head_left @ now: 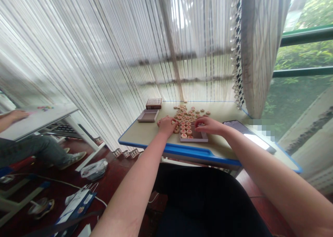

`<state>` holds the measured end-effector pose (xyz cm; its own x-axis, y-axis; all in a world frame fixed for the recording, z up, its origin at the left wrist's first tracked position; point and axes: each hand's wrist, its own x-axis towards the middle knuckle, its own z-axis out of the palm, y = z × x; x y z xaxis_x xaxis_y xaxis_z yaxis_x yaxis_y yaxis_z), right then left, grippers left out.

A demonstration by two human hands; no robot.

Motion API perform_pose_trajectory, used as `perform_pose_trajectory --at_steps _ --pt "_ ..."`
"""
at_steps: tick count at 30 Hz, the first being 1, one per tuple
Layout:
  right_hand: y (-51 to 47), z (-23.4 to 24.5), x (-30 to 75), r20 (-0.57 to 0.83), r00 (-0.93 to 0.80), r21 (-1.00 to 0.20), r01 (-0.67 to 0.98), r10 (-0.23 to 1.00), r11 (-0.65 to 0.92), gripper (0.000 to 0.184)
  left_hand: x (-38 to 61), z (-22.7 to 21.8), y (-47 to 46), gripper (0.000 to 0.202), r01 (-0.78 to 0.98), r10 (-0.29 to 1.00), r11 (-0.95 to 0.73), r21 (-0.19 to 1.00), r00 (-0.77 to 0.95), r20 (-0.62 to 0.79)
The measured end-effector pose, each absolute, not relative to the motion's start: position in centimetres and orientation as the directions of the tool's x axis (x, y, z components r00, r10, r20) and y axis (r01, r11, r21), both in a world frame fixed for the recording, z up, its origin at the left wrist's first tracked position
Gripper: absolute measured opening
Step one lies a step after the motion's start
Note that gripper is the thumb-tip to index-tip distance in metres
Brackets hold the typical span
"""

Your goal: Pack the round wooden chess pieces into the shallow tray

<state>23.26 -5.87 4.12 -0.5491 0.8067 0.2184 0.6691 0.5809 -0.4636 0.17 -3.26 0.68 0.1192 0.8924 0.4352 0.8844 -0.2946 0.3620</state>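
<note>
Several round wooden game pieces (187, 113) with red marks lie scattered on a small beige table with a blue edge (182, 149). More pieces sit in rows inside a shallow open box (199, 136) near the table's front. My left hand (166, 125) rests at the box's left side, fingers curled around pieces there. My right hand (208, 124) is over the box's right part, its fingers bent down onto the pieces. What either hand grips is too small to make out.
An empty box lid (148, 116) and a small brown box (153, 103) lie at the table's back left. A phone (248, 134) lies at the right. Striped curtains hang behind. Another person sits at a white table (33, 121) at left; bags lie on the floor (93, 169).
</note>
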Motion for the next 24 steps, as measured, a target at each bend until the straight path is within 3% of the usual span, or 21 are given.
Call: perform_pose_trajectory --at_steps 7,12,24 --pt "-5.75 3.94 23.06 0.241 -0.53 -0.46 0.675 0.813 0.577 0.019 -0.04 0.78 -3.71 0.016 0.874 0.868 -0.273 0.402 0.043 0.494" --pt "-5.77 3.9 23.01 0.29 -0.529 -0.444 0.664 0.798 0.602 0.018 0.19 0.77 -3.92 0.022 0.869 0.871 -0.35 0.348 0.167 0.461" --pt "-5.94 4.12 22.95 0.271 -0.508 -0.492 0.657 0.818 0.571 0.021 0.48 0.55 -3.46 0.027 0.883 0.872 -0.369 0.29 0.221 0.436"
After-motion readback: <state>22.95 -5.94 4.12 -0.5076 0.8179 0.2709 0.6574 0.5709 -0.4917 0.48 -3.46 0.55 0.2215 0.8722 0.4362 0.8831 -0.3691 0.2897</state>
